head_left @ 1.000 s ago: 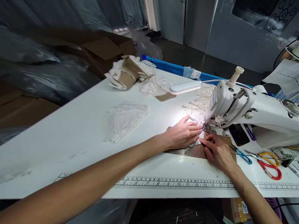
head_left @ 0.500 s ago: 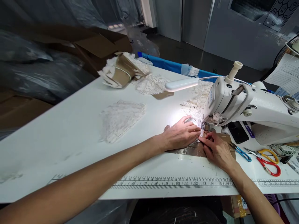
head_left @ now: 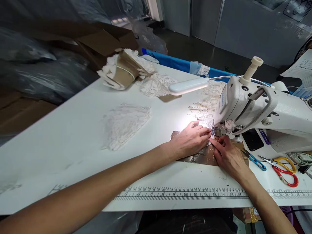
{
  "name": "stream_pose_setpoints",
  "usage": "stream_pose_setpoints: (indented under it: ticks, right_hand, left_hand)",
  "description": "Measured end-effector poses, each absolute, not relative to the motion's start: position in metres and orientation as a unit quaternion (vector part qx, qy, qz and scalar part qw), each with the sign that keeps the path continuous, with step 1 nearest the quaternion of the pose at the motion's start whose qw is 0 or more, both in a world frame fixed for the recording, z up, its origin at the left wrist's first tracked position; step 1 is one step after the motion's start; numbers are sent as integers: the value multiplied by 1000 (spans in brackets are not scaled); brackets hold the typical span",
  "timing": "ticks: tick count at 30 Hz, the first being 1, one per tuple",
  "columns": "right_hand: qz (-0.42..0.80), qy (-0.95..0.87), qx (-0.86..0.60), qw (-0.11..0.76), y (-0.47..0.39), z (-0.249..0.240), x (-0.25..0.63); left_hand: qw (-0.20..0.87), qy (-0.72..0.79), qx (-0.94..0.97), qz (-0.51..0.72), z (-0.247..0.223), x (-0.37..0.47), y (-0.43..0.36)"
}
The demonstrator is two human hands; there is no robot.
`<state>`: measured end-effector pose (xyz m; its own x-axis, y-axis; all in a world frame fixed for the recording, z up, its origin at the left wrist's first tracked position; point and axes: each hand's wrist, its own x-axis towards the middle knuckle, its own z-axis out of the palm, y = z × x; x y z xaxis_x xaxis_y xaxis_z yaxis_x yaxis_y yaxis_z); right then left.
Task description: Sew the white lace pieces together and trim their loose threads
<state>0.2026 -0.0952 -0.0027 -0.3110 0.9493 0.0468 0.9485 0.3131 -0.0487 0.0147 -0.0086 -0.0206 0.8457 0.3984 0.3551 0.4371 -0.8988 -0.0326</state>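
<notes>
A white lace piece (head_left: 204, 116) lies beneath the needle area of the sewing machine (head_left: 246, 97), lit by a bright lamp. My left hand (head_left: 193, 138) rests over the lace just left of the presser foot (head_left: 213, 130), its fingers pressed together on the fabric. Close in front of the foot, my right hand (head_left: 227, 154) pinches the lace edge between thumb and forefinger. The fingertips of both hands nearly meet there, and they hide most of the edge. Under my hands is a shiny brown-taped sheet (head_left: 201, 157).
Blue thread snips (head_left: 254, 161), red-and-yellow-handled scissors (head_left: 284, 169) and a black phone (head_left: 253, 139) lie right. A lace stack (head_left: 124, 128) lies left; a tied lace bundle (head_left: 125, 70) sits behind. A printed ruler (head_left: 175, 194) runs along the table's front edge.
The view has shifted slightly, so the machine and scissors appear farther right. Both hands keep their place at the presser foot, and less of the lace strip shows between them.
</notes>
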Motion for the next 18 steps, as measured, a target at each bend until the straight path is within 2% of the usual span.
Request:
stream_pose_setpoints:
  ticks: [6, 13, 18]
  right_hand:
    - [31, -796, -603, 37, -89, -7, 204]
    - [125, -782, -578, 198, -87, 2, 233]
    - [172, -782, -567, 192, -77, 20, 246]
  left_hand:
    - [45, -267, -945, -185, -24, 20, -11]
    - [51, -261, -935, -235, -9, 12, -9]
    - [40, -233, -941, -242, 7, 1, -1]
